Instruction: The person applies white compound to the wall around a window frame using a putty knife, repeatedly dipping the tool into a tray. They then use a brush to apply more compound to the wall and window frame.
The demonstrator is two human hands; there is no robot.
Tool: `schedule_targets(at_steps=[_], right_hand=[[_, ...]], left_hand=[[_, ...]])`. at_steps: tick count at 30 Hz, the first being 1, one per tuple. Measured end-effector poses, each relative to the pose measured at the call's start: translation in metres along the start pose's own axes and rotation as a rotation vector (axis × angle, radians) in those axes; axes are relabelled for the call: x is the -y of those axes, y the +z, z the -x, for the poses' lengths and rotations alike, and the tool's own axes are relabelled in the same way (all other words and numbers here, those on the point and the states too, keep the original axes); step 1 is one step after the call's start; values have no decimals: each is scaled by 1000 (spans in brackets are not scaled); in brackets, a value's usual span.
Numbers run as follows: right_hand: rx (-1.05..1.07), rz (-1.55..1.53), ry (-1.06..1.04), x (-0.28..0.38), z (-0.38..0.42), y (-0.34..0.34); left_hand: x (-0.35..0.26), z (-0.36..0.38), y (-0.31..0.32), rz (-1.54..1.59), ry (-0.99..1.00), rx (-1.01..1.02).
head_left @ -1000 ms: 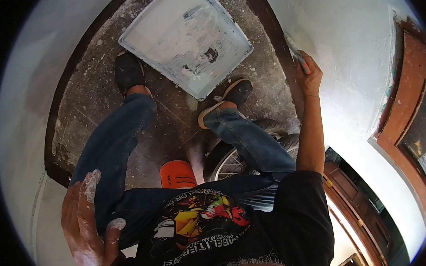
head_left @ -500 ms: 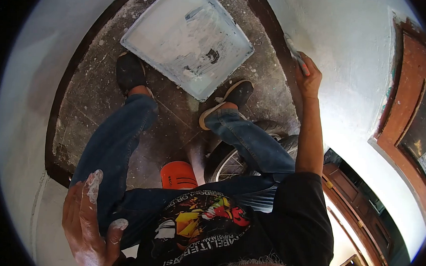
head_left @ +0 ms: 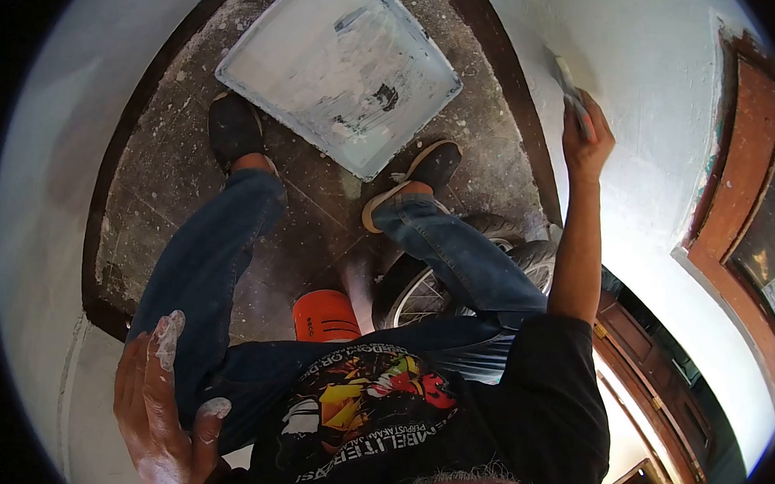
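Observation:
My right hand (head_left: 588,139) is closed around the reddish-orange handle of a paintbrush (head_left: 565,73). The brush's pale end lies against the white wall (head_left: 649,98) on the right, above the dark skirting. White paint coats a finger and the thumb of my left hand (head_left: 160,405), which hangs beside my left thigh, fingers stretched out and holding nothing. On the floor beyond my feet sits a large tray (head_left: 388,141) with white paint pooled at its far left and dark streaks across its bottom.
An orange container (head_left: 324,316) stands between my legs. Spoked wheels (head_left: 415,298) are close by my right leg. Dark skirting (head_left: 510,82) borders the paint-spattered floor (head_left: 306,207). A brown wooden frame (head_left: 753,130) is set in the right wall, with a wooden door (head_left: 652,379) lower down.
My right hand and the paintbrush have moved right and slightly up, away from the skirting and farther over the wall. My left hand has stayed in place.

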State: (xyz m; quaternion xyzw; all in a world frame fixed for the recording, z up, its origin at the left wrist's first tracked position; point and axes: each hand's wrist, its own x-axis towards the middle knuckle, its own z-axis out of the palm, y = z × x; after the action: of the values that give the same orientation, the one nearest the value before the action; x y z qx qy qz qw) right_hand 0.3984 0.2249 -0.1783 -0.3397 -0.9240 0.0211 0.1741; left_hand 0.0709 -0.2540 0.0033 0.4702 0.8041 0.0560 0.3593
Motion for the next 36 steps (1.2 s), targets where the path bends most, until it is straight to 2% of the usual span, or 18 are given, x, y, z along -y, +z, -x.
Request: schedule_targets(at_steps=[3,7,16,19,22,28,31,34,36], right_hand=[[82,-50,-15,-3,23,-15],[238,-49,24,-11,48,0],[200,-22,53,-18,41,9],[263,-19,68,-17,39,11],[217,-2,22,-24,43,18],[270,50,101,-19,39,17],[238,72,119,-22,38,20],[240,153,29,-22,39,14],[118,119,30,-20,41,1]], left_hand=[[-1,-6,-6,44,3,54],[3,-2,-1,1,37,21],[0,-1,2,-29,30,-4],[0,-1,2,-12,24,-13],[-1,-5,2,17,36,-6],[2,-5,4,29,24,-1],[2,-4,4,35,38,-10],[0,-2,1,14,27,9],[-8,-7,-6,29,-2,49]])
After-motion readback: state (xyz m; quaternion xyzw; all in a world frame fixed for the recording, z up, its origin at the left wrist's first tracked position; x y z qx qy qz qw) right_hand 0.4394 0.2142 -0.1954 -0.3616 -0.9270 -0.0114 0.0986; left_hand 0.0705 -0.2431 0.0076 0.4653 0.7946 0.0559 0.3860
